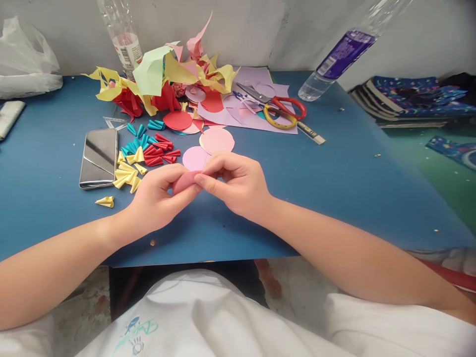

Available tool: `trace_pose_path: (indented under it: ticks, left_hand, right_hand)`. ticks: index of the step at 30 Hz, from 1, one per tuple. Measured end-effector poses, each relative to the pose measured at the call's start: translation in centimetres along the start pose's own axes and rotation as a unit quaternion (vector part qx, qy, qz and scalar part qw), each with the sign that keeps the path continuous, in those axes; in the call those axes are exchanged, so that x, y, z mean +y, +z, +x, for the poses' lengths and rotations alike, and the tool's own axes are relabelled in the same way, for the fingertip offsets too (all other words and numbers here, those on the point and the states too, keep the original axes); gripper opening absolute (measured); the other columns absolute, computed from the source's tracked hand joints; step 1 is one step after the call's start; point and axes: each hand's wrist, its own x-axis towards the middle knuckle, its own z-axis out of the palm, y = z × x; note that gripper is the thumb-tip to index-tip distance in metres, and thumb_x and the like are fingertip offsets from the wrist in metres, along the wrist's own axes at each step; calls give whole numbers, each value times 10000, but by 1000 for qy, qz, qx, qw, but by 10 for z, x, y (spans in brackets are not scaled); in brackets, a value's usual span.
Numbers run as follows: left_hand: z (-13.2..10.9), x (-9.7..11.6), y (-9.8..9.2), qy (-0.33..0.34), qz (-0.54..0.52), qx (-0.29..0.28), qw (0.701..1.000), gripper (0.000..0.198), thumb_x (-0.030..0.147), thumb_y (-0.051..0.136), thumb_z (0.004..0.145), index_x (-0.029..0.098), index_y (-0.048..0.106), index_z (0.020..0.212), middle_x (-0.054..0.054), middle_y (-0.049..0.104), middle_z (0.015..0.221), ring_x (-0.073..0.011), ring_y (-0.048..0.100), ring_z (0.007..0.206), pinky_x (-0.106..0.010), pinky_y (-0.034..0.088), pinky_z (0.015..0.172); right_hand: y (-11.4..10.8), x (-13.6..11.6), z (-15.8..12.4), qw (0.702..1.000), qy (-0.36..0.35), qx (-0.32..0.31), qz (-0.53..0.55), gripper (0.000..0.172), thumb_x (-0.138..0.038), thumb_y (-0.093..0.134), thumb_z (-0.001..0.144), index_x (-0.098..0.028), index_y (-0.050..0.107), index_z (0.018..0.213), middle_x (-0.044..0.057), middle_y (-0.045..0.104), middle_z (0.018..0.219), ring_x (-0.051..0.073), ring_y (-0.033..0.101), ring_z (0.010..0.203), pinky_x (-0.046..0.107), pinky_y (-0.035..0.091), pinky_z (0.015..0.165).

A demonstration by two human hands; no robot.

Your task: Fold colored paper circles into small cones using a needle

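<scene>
Both hands pinching a folded pink disc over the blue table

Left hand [158, 198] and right hand [234, 183] have fingertips clamped on the pink disc [184, 182], near centre of the table [353, 188]. Looks light, floppy and easy to crease, so grip the edges. Phone [98, 157] and cones [143, 156] sit left, scissors [277, 106] far right, against a white wall.

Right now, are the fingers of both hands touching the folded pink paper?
Touching. The head view shows the left hand and right hand pinching the folded pink paper between their fingertips.
</scene>
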Motion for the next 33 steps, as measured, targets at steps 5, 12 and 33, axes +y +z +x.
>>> trace_pose_path:
  ticks: [5, 12, 33]
  left_hand:
    - [1, -5, -2, 38, -7, -33, 999, 443, 422, 757, 995, 267, 486, 681, 17, 509, 690, -176, 445, 687, -374, 403, 654]
    - [-1, -9, -2, 59, -9, -38, 998, 394, 324, 708, 1025, 267, 464, 720, 7, 511, 703, -162, 458, 675, -359, 386, 615]
    - [-2, -6, -1, 55, 47, -4, 997, 381, 426, 745, 995, 253, 601, 688, 37, 482, 625, -151, 411, 629, -342, 371, 579]
  right_hand:
    - [1, 5, 0, 1000, 6, -16, 8, 447, -657, 1088, 943, -256, 890, 959, 58, 847, 967, 225, 703, 797, 411, 630, 733]
    - [-1, 0, 2, 999, -17, -23, -34, 461, -674, 1046, 987, -267, 874, 856, 76, 805, 893, 246, 718, 806, 431, 617, 712]
    - [-2, 9, 0, 998, -55, -27, -19, 409, -599, 1085, 995, -256, 895, 879, 26, 818, 862, 191, 676, 760, 370, 600, 707]
